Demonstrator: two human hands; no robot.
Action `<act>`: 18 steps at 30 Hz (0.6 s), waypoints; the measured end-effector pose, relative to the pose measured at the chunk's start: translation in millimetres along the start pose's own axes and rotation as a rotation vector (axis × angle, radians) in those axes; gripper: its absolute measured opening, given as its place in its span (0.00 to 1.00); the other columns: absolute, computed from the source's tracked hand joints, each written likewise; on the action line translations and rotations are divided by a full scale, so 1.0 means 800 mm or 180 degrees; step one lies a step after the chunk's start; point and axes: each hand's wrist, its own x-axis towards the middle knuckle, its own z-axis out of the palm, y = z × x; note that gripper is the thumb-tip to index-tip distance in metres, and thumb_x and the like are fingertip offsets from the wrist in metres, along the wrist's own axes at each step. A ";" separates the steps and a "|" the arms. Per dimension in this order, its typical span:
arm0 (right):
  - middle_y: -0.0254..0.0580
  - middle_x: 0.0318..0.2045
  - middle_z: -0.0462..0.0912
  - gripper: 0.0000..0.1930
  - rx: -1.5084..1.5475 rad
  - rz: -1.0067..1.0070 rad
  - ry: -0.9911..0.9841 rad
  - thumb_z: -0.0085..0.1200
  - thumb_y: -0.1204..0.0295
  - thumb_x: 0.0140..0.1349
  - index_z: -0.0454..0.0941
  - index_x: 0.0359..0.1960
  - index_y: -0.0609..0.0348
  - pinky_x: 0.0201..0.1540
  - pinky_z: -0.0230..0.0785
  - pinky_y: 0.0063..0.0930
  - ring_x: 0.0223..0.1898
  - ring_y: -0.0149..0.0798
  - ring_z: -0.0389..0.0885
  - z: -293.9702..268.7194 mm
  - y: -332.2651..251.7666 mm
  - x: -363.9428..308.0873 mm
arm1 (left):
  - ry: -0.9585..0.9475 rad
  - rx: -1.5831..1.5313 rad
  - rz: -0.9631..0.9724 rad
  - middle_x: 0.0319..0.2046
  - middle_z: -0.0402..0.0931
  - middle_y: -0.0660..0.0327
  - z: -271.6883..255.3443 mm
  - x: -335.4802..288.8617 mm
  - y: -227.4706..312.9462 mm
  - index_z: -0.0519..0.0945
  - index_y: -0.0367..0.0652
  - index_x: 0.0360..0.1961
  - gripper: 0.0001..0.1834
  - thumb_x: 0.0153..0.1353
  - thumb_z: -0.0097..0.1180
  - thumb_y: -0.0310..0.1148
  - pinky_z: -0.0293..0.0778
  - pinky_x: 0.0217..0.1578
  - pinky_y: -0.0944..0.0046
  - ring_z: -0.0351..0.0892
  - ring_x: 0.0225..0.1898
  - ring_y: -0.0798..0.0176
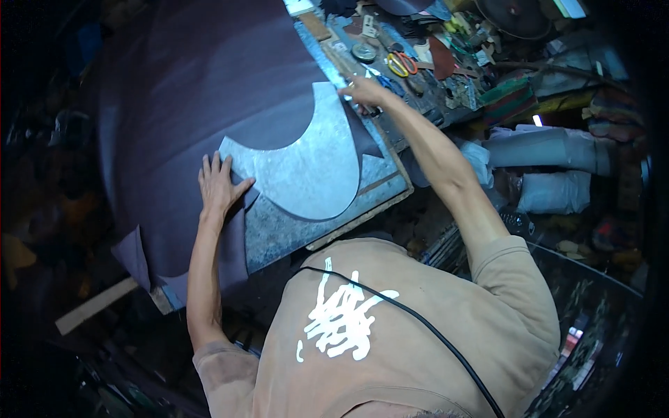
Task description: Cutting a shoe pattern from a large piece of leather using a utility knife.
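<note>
A large sheet of dark purple-brown leather-like material (202, 83) covers much of the worktable. On it lies a flat pale grey curved pattern piece (306, 167), with a concave upper edge and a rounded lower edge. My left hand (217, 184) rests flat with fingers spread on the dark sheet, beside the pattern's left tip. Over at the table's right side, my right hand (366, 94) is by the pattern's upper right tip, its fingers curled. Something dark shows beneath that hand, but I cannot make out what it is.
Scissors with yellow and orange handles (402, 64), a round tin (363, 52) and scraps clutter the bench beyond my right hand. White wrapped bundles (554, 191) sit to the right. A wooden strip (96, 306) juts out at lower left. A black cable (425, 324) crosses my shirt.
</note>
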 end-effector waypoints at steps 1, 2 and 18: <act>0.40 0.22 0.77 0.33 -0.0198 0.0063 0.0053 0.58 0.60 0.65 0.60 0.69 0.54 0.18 0.70 0.31 0.17 0.34 0.78 -0.005 -0.006 -0.002 | -0.0021 -0.0014 -0.0069 0.69 0.57 0.42 -0.002 0.001 0.001 0.73 0.39 0.61 0.45 0.48 0.67 0.59 0.47 0.68 0.38 0.47 0.72 0.35; 0.44 0.26 0.80 0.33 -0.0395 0.0123 0.0099 0.58 0.59 0.64 0.61 0.67 0.57 0.23 0.74 0.35 0.22 0.38 0.81 -0.010 -0.012 -0.004 | 0.0085 0.0128 0.0114 0.67 0.59 0.42 -0.005 -0.001 0.002 0.76 0.39 0.58 0.42 0.48 0.68 0.57 0.48 0.68 0.39 0.49 0.71 0.35; 0.66 0.42 0.80 0.20 -0.1106 -0.2274 -0.0101 0.52 0.72 0.62 0.73 0.56 0.63 0.50 0.71 0.50 0.46 0.65 0.79 0.316 -0.159 -0.050 | -0.2629 -0.2259 -0.0269 0.63 0.59 0.27 -0.026 0.199 -0.052 0.63 0.27 0.66 0.69 0.46 0.33 0.86 0.45 0.68 0.35 0.55 0.70 0.32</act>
